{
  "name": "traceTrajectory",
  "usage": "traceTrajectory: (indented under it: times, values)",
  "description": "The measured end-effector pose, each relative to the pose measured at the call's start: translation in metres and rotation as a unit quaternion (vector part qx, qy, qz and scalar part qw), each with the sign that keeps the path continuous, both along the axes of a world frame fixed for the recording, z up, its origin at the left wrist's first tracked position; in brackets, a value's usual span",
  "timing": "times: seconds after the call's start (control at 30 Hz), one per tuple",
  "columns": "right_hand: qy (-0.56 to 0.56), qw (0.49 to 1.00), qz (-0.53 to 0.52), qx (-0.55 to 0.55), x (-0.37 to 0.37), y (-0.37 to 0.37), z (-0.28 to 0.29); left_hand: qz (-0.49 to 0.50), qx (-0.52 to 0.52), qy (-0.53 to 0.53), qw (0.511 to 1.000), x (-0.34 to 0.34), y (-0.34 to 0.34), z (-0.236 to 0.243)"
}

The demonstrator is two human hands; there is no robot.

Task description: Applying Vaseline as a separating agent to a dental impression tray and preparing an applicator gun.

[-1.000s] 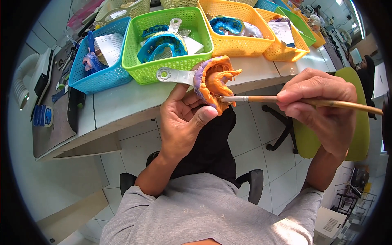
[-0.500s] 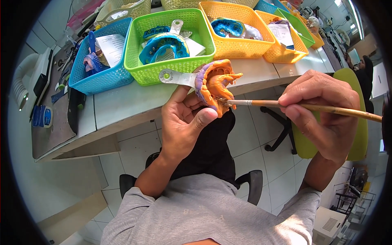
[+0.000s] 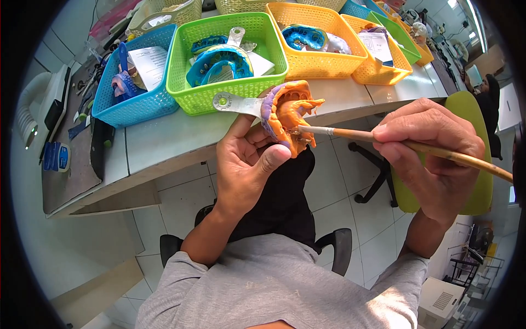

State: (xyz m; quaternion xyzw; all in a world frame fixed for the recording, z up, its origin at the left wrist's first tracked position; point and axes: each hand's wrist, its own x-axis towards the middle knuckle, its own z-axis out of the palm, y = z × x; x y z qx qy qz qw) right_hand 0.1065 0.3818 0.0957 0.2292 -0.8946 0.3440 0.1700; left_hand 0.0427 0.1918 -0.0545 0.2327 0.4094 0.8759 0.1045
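My left hand (image 3: 241,164) is closed around a dental impression (image 3: 290,112), orange and purple material in a metal tray whose perforated handle (image 3: 236,104) sticks out to the left. It is held tilted in front of the bench edge, its moulded hollow facing right. In my right hand (image 3: 430,151) a thin wooden-handled paintbrush (image 3: 350,133) is pinched between thumb and fingers. The brush tip reaches into the lower part of the orange material, where small dark or metallic bits show. Exactly what the bristles touch is too small to make out.
Along the white bench (image 3: 159,137) stand a blue basket (image 3: 134,107), a green basket (image 3: 227,90) with blue impressions, and orange baskets (image 3: 329,63). Tools lie on a dark mat (image 3: 76,159) at left. A green chair (image 3: 466,181) stands right. Another person sits far right.
The brush tip has shifted slightly up and left within the impression, and its handle slants more steeply down to the right. My left hand and the impression stay nearly still.
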Motion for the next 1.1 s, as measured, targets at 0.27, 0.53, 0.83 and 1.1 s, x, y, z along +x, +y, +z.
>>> traceTrajectory:
  times: [0.27,0.53,0.83,1.1]
  values:
    - [0.038,0.996,0.024,0.081,0.004,-0.006,0.007,-0.013,-0.021,0.007,1.0,0.0,0.0,0.004]
    - [0.029,0.992,0.027,0.118,0.002,-0.009,0.012,0.007,-0.016,0.018,1.0,0.0,0.0,0.005]
    - [0.03,0.994,0.029,0.104,-0.003,-0.014,0.01,-0.001,-0.007,0.015,1.0,0.0,0.0,0.005]
    - [0.038,0.994,-0.002,0.106,0.0,-0.017,0.012,0.018,-0.02,0.038,0.999,-0.001,0.003,-0.003]
